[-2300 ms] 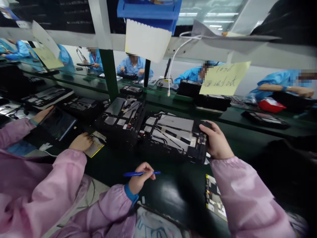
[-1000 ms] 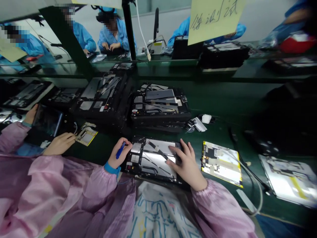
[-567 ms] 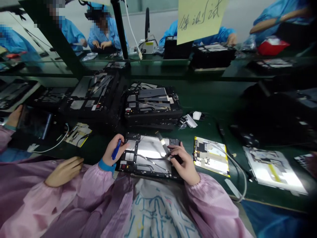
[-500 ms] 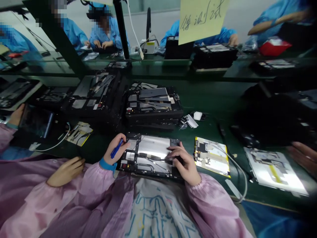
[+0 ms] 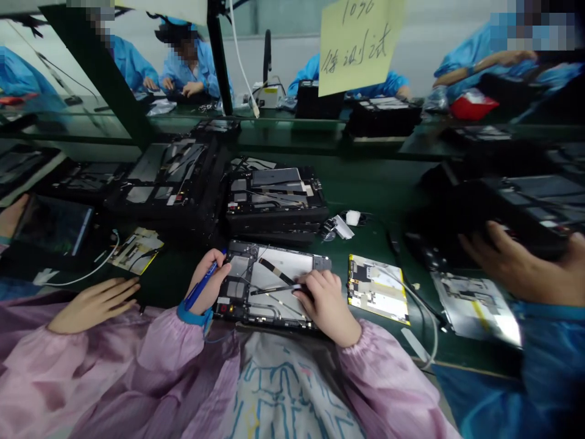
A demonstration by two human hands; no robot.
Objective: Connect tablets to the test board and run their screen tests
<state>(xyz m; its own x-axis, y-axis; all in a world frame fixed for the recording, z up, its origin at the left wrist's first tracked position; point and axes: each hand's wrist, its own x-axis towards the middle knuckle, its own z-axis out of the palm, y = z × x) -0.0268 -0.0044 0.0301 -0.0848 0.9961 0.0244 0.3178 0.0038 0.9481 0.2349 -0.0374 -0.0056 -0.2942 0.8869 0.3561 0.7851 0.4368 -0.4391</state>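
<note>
An opened tablet point(image 5: 269, 274) with its back cover off lies flat on the green bench right in front of me. My left hand point(image 5: 208, 283) is closed round a blue pen point(image 5: 200, 286) and rests against the tablet's left edge. My right hand point(image 5: 326, 302) has its fingers curled, pressing a thin flat cable point(image 5: 274, 289) down on the tablet's right half. A stack of similar opened tablets point(image 5: 274, 198) stands just behind it.
A circuit board point(image 5: 377, 296) lies right of the tablet. More tablet stacks point(image 5: 171, 177) fill the left. A neighbour's hand in a pink sleeve point(image 5: 94, 302) rests at left; another person's hand in a blue sleeve point(image 5: 516, 271) reaches over trays at right. A yellow note point(image 5: 356, 46) hangs above.
I took a tablet off the stack and laid it flat before me. My right hand moved onto its flat cable. A hand in a blue sleeve came in from the right.
</note>
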